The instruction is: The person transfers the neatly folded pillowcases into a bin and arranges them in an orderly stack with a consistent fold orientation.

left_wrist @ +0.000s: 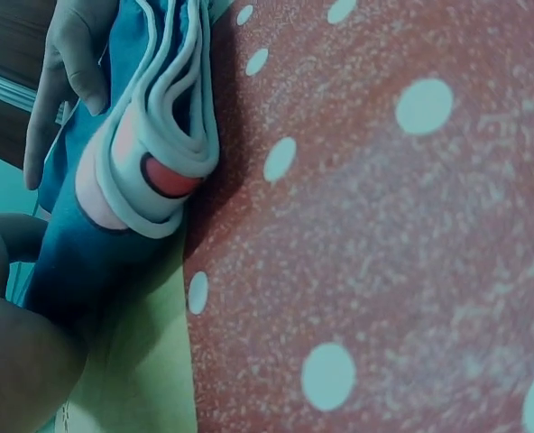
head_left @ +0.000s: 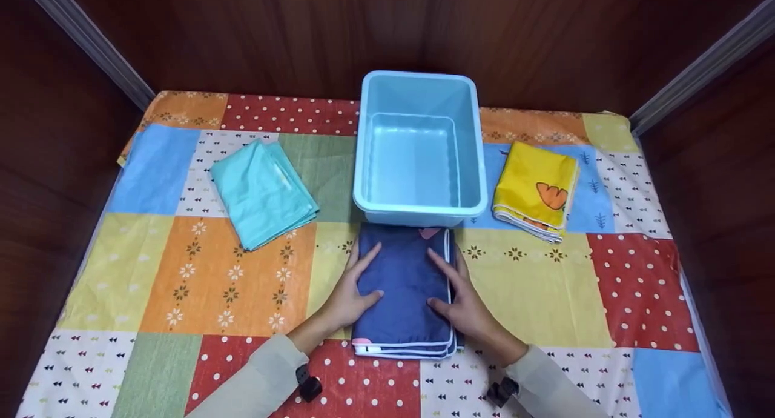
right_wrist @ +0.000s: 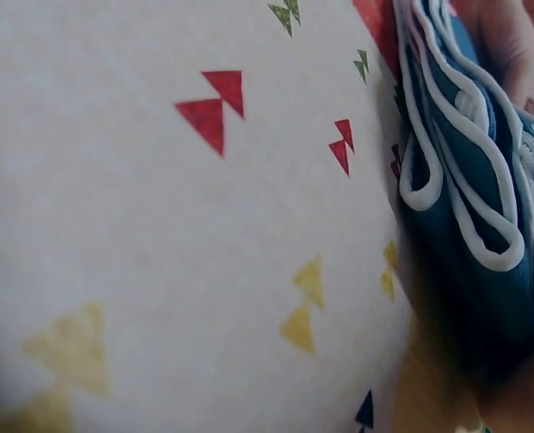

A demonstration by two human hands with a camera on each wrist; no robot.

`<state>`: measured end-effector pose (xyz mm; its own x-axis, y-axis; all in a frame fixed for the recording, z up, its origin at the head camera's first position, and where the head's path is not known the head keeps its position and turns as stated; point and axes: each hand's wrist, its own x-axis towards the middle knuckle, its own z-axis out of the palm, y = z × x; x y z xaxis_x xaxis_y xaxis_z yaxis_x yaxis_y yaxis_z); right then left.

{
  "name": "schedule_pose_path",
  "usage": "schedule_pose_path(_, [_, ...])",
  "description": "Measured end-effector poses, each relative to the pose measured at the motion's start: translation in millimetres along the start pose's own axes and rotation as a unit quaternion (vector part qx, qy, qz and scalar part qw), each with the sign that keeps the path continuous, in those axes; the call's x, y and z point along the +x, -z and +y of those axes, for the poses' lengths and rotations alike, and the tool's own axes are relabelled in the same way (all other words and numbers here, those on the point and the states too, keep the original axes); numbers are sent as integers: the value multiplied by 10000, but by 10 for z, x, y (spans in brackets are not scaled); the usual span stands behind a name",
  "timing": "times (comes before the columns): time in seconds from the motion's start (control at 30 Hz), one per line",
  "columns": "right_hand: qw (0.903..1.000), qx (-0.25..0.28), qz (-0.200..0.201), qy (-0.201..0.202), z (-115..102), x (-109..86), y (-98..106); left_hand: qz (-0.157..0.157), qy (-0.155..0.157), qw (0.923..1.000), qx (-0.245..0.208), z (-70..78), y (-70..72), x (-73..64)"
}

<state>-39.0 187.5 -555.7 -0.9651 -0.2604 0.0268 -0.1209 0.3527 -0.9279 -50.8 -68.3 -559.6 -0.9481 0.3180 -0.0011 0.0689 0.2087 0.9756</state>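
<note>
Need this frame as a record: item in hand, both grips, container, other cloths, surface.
in_hand: folded navy cloth, white piping
left_grip: left grip holds its left side, thumb on top
right_grip: right grip holds its right side, thumb on top
container: light-blue tub, just beyond the navy cloth; contact unclear
cloth_left_of_tub: folded teal cloth
cloth_right_of_tub: folded yellow cloth, orange print
surface: patchwork covering
</note>
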Motion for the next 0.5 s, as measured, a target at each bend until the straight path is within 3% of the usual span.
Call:
schedule_pose_path(0.27, [9997,-45,-140,-216,-5,2,23,-105,166,9998,28,-13,-3,3])
schedule_pose_path(0.5, [9991,38,-163,-393,-26,-4,19,-92,94,9999,89,-34,-10,-6])
